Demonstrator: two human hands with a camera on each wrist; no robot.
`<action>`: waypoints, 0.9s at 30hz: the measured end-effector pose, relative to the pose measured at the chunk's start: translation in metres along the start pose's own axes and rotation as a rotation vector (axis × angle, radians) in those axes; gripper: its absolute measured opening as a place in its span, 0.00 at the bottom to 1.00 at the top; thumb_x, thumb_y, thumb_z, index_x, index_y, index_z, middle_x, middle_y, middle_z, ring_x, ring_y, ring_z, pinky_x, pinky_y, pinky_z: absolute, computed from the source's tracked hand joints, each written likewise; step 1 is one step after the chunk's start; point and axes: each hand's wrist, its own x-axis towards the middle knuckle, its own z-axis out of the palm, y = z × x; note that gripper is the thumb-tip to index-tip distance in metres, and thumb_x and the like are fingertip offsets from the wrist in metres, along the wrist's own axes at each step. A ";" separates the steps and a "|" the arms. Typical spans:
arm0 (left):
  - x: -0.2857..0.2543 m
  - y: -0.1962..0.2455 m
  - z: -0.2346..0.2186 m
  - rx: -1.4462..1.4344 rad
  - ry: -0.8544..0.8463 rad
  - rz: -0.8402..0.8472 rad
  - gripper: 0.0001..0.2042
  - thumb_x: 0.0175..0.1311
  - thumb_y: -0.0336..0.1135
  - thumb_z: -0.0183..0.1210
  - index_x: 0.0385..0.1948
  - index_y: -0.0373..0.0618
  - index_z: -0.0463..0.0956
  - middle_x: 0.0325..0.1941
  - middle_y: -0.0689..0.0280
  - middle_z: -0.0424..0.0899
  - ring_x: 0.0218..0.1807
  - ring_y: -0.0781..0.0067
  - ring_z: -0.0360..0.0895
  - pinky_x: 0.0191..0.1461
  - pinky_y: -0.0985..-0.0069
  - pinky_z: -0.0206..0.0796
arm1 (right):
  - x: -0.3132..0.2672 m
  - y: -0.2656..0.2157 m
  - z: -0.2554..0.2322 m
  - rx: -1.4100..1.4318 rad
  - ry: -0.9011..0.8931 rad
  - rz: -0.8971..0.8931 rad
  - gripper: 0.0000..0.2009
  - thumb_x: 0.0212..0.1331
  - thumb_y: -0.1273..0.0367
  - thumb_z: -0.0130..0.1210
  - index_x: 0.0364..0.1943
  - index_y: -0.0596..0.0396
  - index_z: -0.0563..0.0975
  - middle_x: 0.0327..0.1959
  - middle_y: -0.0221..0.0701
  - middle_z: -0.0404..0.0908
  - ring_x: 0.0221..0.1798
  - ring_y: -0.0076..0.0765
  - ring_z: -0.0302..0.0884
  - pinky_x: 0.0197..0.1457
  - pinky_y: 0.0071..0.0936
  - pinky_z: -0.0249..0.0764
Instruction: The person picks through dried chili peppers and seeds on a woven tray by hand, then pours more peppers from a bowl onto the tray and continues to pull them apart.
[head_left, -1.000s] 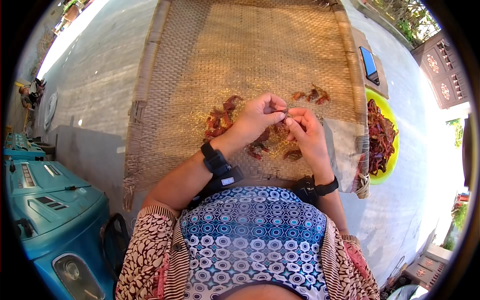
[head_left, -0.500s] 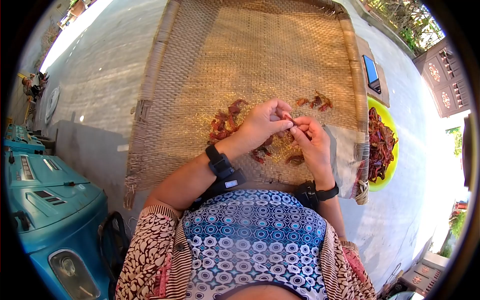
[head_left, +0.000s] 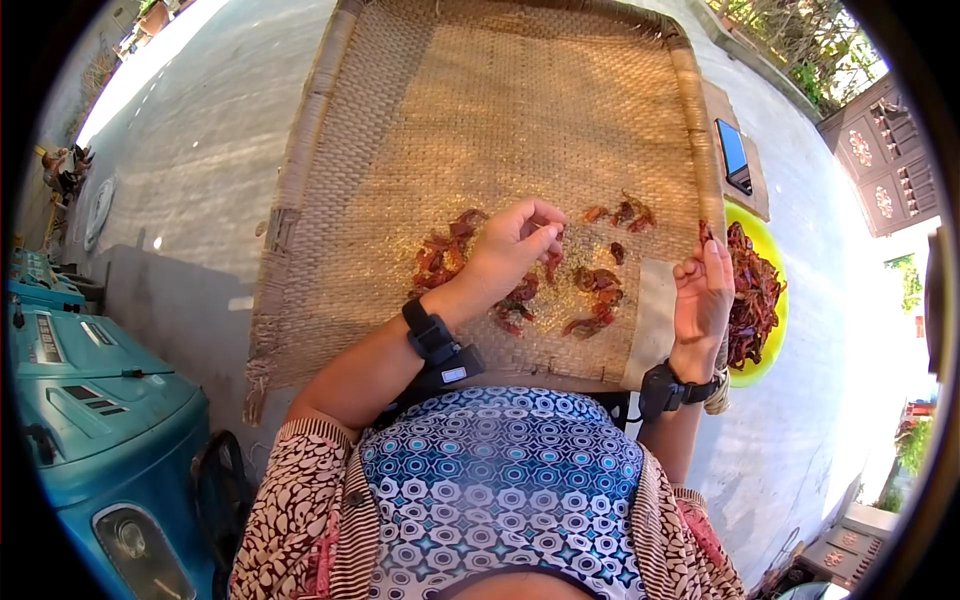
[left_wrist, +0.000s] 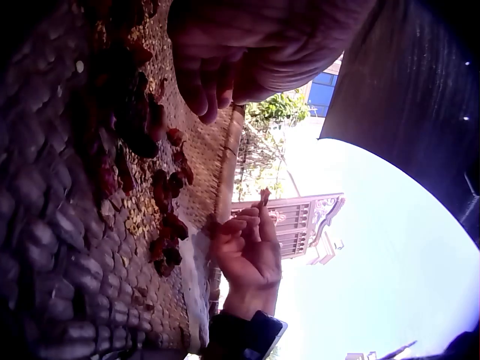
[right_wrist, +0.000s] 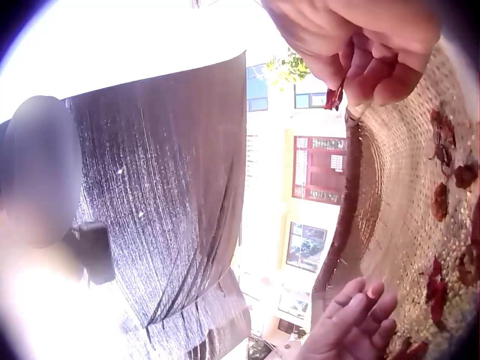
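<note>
My right hand (head_left: 702, 300) pinches a dried red chili (right_wrist: 335, 97) between thumb and fingers. It is at the right edge of the woven mat (head_left: 520, 120), beside a yellow bowl (head_left: 740, 212) heaped with dried chilies (head_left: 755, 300). Over the near part of the mat is my left hand (head_left: 512, 250), its fingers loosely bent, with nothing visible in them. Below and left of it lies a pile of dark red chilies (head_left: 437, 262). More chili pieces (head_left: 597, 300) lie to its right among scattered yellow seeds (head_left: 560, 318).
A phone (head_left: 734, 157) lies on a board to the right of the mat, behind the bowl. Raised rims (head_left: 688, 90) edge the mat. Another small group of chilies (head_left: 630, 212) lies farther back. A teal vehicle (head_left: 95, 400) stands at the left on the concrete floor.
My right hand has parted from the left and moved right with a chili, to the bowl side of the mat. The left hand stays over the mat. Both hands had been fingering a chili together.
</note>
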 end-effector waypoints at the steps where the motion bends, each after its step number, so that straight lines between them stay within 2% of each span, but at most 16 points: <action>1: 0.001 -0.004 -0.001 0.023 0.012 0.033 0.07 0.69 0.29 0.53 0.45 0.42 0.73 0.45 0.66 0.78 0.45 0.79 0.78 0.46 0.80 0.72 | 0.010 -0.006 -0.019 0.211 -0.021 0.043 0.09 0.67 0.68 0.55 0.45 0.56 0.76 0.34 0.27 0.80 0.31 0.20 0.73 0.37 0.21 0.73; 2: 0.001 -0.006 -0.001 0.045 0.025 0.066 0.06 0.69 0.29 0.53 0.44 0.42 0.74 0.45 0.67 0.78 0.45 0.79 0.78 0.46 0.80 0.72 | 0.020 -0.011 -0.038 0.421 -0.044 0.086 0.09 0.67 0.67 0.54 0.46 0.56 0.76 0.36 0.29 0.81 0.32 0.21 0.74 0.38 0.22 0.74; 3: 0.002 -0.005 0.000 0.116 0.076 0.100 0.06 0.67 0.27 0.54 0.42 0.42 0.74 0.42 0.66 0.79 0.44 0.76 0.77 0.46 0.78 0.71 | 0.023 -0.017 -0.040 0.525 -0.033 0.120 0.12 0.68 0.65 0.52 0.48 0.57 0.75 0.42 0.31 0.82 0.32 0.22 0.74 0.40 0.23 0.75; 5: 0.002 -0.002 0.000 0.259 0.175 0.166 0.06 0.61 0.25 0.56 0.38 0.41 0.76 0.37 0.65 0.79 0.43 0.72 0.77 0.46 0.74 0.71 | 0.021 -0.020 -0.044 0.557 -0.042 0.232 0.13 0.69 0.64 0.52 0.50 0.58 0.74 0.46 0.33 0.81 0.33 0.22 0.74 0.41 0.23 0.75; 6: 0.005 -0.003 -0.003 0.407 0.208 0.279 0.06 0.59 0.24 0.57 0.38 0.41 0.76 0.38 0.63 0.79 0.43 0.68 0.77 0.46 0.73 0.71 | 0.019 -0.021 -0.041 0.573 -0.045 0.287 0.14 0.69 0.64 0.51 0.52 0.58 0.73 0.48 0.34 0.81 0.33 0.22 0.74 0.41 0.23 0.75; 8: 0.009 -0.005 -0.014 0.705 0.270 0.504 0.08 0.54 0.24 0.59 0.36 0.42 0.77 0.38 0.60 0.79 0.42 0.61 0.77 0.45 0.70 0.71 | 0.015 -0.011 -0.032 0.284 -0.071 0.258 0.15 0.69 0.65 0.51 0.54 0.58 0.72 0.48 0.33 0.80 0.35 0.23 0.75 0.42 0.25 0.76; 10: 0.005 0.003 -0.019 0.856 0.281 0.464 0.09 0.53 0.26 0.62 0.37 0.43 0.77 0.41 0.60 0.79 0.46 0.58 0.75 0.51 0.66 0.68 | 0.004 -0.011 -0.001 -0.042 -0.090 0.249 0.15 0.68 0.66 0.51 0.54 0.58 0.72 0.47 0.32 0.80 0.37 0.23 0.75 0.43 0.26 0.76; 11: 0.004 0.006 -0.022 0.933 0.284 0.444 0.10 0.53 0.27 0.63 0.38 0.43 0.77 0.43 0.60 0.78 0.48 0.56 0.74 0.54 0.64 0.67 | 0.000 -0.011 0.010 -0.154 -0.174 0.227 0.14 0.67 0.67 0.52 0.54 0.57 0.73 0.46 0.30 0.79 0.40 0.22 0.76 0.44 0.25 0.75; 14: 0.005 0.005 -0.037 1.088 0.228 0.427 0.12 0.51 0.30 0.65 0.38 0.44 0.77 0.43 0.60 0.76 0.48 0.54 0.72 0.53 0.62 0.67 | 0.003 -0.006 0.043 -0.604 -0.267 0.161 0.14 0.66 0.66 0.53 0.52 0.56 0.74 0.46 0.30 0.79 0.43 0.22 0.76 0.45 0.24 0.74; 15: 0.003 0.005 -0.041 1.149 0.225 0.372 0.12 0.51 0.31 0.65 0.39 0.45 0.77 0.44 0.60 0.76 0.47 0.54 0.72 0.53 0.62 0.67 | 0.008 0.001 0.045 -0.756 -0.322 0.100 0.14 0.64 0.65 0.55 0.51 0.55 0.75 0.46 0.31 0.78 0.46 0.27 0.77 0.47 0.26 0.73; 18: -0.007 0.006 -0.044 1.278 0.200 0.238 0.13 0.51 0.32 0.66 0.39 0.45 0.78 0.46 0.59 0.74 0.47 0.54 0.72 0.52 0.62 0.68 | 0.017 0.013 0.060 -1.263 -0.433 -0.284 0.15 0.61 0.66 0.56 0.51 0.55 0.75 0.48 0.34 0.77 0.50 0.39 0.75 0.51 0.32 0.72; 19: -0.008 0.007 -0.044 1.286 0.182 0.210 0.14 0.51 0.32 0.66 0.40 0.45 0.78 0.46 0.59 0.73 0.47 0.54 0.73 0.52 0.62 0.68 | 0.022 0.022 0.060 -1.361 -0.430 -0.412 0.16 0.57 0.70 0.56 0.50 0.54 0.75 0.50 0.37 0.74 0.54 0.50 0.71 0.55 0.38 0.70; 22: 0.000 0.020 -0.038 1.315 0.103 0.087 0.14 0.52 0.32 0.66 0.41 0.44 0.77 0.46 0.58 0.72 0.47 0.54 0.73 0.51 0.62 0.69 | 0.030 0.044 0.058 -1.538 -0.478 -0.562 0.17 0.55 0.72 0.55 0.50 0.54 0.75 0.51 0.37 0.74 0.55 0.52 0.68 0.57 0.42 0.68; 23: -0.001 0.021 -0.038 1.267 0.071 0.059 0.14 0.52 0.32 0.65 0.42 0.43 0.77 0.45 0.58 0.72 0.47 0.55 0.73 0.51 0.63 0.69 | 0.032 0.052 0.057 -1.502 -0.489 -0.494 0.15 0.54 0.73 0.55 0.48 0.53 0.77 0.51 0.37 0.74 0.55 0.52 0.67 0.57 0.44 0.68; 26: -0.007 0.018 -0.039 1.009 -0.017 0.011 0.14 0.55 0.30 0.64 0.43 0.39 0.77 0.44 0.57 0.72 0.46 0.58 0.74 0.50 0.65 0.70 | 0.030 0.069 0.051 -1.545 -0.573 -0.630 0.13 0.54 0.73 0.54 0.45 0.54 0.78 0.49 0.38 0.75 0.54 0.52 0.69 0.57 0.44 0.68; 27: -0.006 0.018 -0.040 0.949 -0.062 0.009 0.13 0.56 0.29 0.63 0.43 0.39 0.77 0.43 0.58 0.73 0.45 0.59 0.74 0.49 0.67 0.70 | 0.027 0.068 0.054 -1.473 -0.609 -0.564 0.13 0.55 0.73 0.54 0.45 0.54 0.78 0.48 0.38 0.76 0.54 0.51 0.69 0.57 0.43 0.68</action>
